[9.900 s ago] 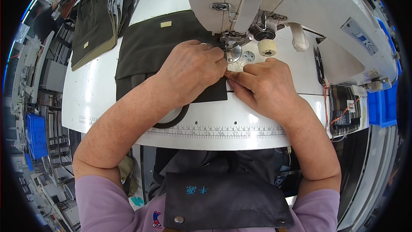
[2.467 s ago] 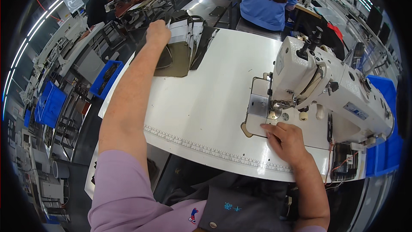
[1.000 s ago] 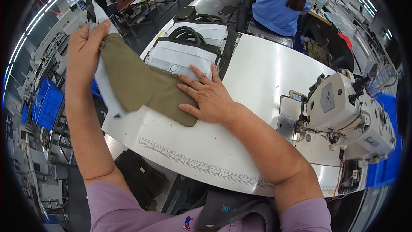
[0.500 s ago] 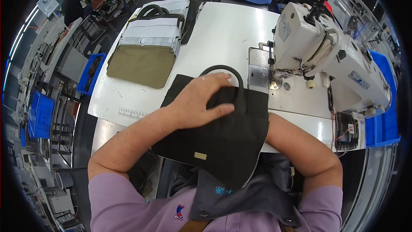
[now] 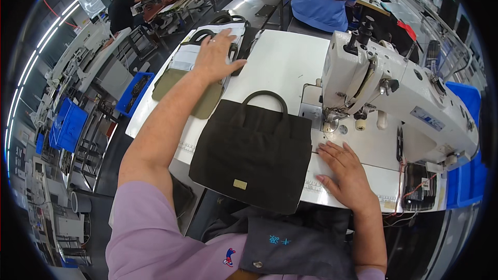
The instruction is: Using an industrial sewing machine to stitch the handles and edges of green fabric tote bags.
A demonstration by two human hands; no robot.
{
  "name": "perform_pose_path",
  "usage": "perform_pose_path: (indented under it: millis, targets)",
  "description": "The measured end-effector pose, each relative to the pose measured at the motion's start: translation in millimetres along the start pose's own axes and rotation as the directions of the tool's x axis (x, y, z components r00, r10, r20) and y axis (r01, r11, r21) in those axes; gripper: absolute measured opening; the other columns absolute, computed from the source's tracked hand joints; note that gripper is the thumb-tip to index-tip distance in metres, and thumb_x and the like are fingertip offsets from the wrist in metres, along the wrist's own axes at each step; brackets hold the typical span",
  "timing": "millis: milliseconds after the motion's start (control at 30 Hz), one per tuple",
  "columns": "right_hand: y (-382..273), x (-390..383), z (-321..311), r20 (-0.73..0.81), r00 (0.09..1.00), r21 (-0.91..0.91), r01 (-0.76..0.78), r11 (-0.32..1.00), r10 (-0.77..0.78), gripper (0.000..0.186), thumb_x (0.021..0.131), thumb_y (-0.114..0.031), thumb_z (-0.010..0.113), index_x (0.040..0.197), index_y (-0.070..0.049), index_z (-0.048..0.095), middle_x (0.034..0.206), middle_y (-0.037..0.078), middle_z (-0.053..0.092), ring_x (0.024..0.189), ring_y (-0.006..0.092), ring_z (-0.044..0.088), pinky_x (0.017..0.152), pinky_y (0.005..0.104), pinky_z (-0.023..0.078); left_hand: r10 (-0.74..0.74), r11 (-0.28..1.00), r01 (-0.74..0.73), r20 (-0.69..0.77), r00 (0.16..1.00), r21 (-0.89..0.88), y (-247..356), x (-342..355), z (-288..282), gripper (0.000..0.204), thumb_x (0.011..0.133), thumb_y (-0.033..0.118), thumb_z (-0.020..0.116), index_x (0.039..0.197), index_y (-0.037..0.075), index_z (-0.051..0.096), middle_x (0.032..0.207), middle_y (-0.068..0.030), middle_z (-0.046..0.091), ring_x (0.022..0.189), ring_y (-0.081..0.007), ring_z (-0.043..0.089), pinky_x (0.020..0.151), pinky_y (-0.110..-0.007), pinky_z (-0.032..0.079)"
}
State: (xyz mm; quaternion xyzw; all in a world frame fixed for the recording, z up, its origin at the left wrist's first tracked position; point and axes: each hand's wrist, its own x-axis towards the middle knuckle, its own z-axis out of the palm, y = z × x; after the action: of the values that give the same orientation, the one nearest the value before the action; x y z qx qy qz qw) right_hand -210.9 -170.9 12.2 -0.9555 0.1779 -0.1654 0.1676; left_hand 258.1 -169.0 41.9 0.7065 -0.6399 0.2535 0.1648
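Observation:
A dark fabric bag panel (image 5: 251,158) with a looped handle (image 5: 264,94) and a small gold-coloured plate (image 5: 239,184) lies at the table's front edge, left of the sewing machine (image 5: 410,88). My left hand (image 5: 213,61) reaches out over a stack of olive bag panels (image 5: 207,102) with white pieces and dark handles. Its fingers are stretched; whether they touch the stack I cannot tell. Beside the dark panel, my right hand (image 5: 343,173) rests on the table with fingers spread, just in front of the machine's needle area. Neither hand holds anything.
The white tabletop (image 5: 282,59) lies between the stack and the machine. Blue bins (image 5: 134,93) stand beyond the table's left side, and another blue bin (image 5: 461,176) is behind the machine. A person in a blue top (image 5: 319,2) sits across the table.
My left hand has left the dark panel and moved up and left to the stack. My right hand has come out from under the panel onto the table. The view has tilted upward.

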Motion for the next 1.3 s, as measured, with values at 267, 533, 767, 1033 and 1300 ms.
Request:
perform_pose_path:
  millis: [267,533,767,1033,1300]
  targets:
    - [8,7,-6,-0.007,0.999,0.039,-0.039,0.998,0.040,0.047,0.086,-0.023,0.078,0.129,-0.006,0.066,0.139,0.009,0.064,0.137,0.0281,0.055,0.121,0.0521,0.034,-0.030,0.999,0.033,0.254,0.967,-0.005,-31,40,22,0.070,0.088,0.069,0.064,0.120,0.008,0.071,0.128,-0.0102,0.068,0.130,-0.0285,0.057,0.122,-0.058,0.021]
    - [8,12,-8,0.051,0.995,0.056,-0.093,0.994,0.090,0.045,0.087,-0.023,0.077,0.129,-0.009,0.067,0.139,0.007,0.065,0.137,0.0274,0.054,0.122,0.0527,0.032,0.108,0.992,-0.113,-0.090,0.990,-0.054,-49,40,38,0.049,0.091,0.048,0.071,0.067,0.006,0.064,0.065,-0.0079,0.060,0.067,-0.0274,0.058,0.093,-0.044,0.037]
    - [7,12,-7,0.049,0.992,0.068,-0.117,0.991,0.114,0.045,0.084,-0.022,0.078,0.126,-0.009,0.069,0.138,0.007,0.066,0.135,0.0293,0.056,0.120,0.0546,0.033,0.063,0.996,-0.083,-0.386,0.920,-0.035,-73,57,9,0.052,0.089,0.039,0.074,0.052,0.009,0.053,0.051,-0.0072,0.054,0.053,-0.0295,0.044,0.077,-0.040,0.036]
    - [8,13,-7,0.055,0.988,0.067,-0.146,0.987,0.142,0.042,0.085,-0.022,0.079,0.124,-0.011,0.071,0.136,0.005,0.067,0.134,0.0260,0.057,0.119,0.0536,0.035,0.336,0.942,-0.313,-0.367,0.868,0.122,-66,119,11,0.043,0.085,0.042,0.076,0.060,0.012,0.059,0.062,-0.0060,0.061,0.063,-0.0280,0.058,0.082,-0.042,0.040]
    - [8,18,-11,0.072,0.982,0.119,-0.180,0.976,0.173,0.040,0.085,-0.021,0.079,0.123,-0.012,0.072,0.134,0.005,0.068,0.132,0.0277,0.060,0.117,0.0531,0.036,0.005,0.986,-0.049,0.263,0.965,0.161,-24,128,77,0.084,0.087,0.073,0.060,0.153,0.023,0.051,0.147,-0.0072,0.061,0.142,-0.0249,0.051,0.127,-0.058,0.015]
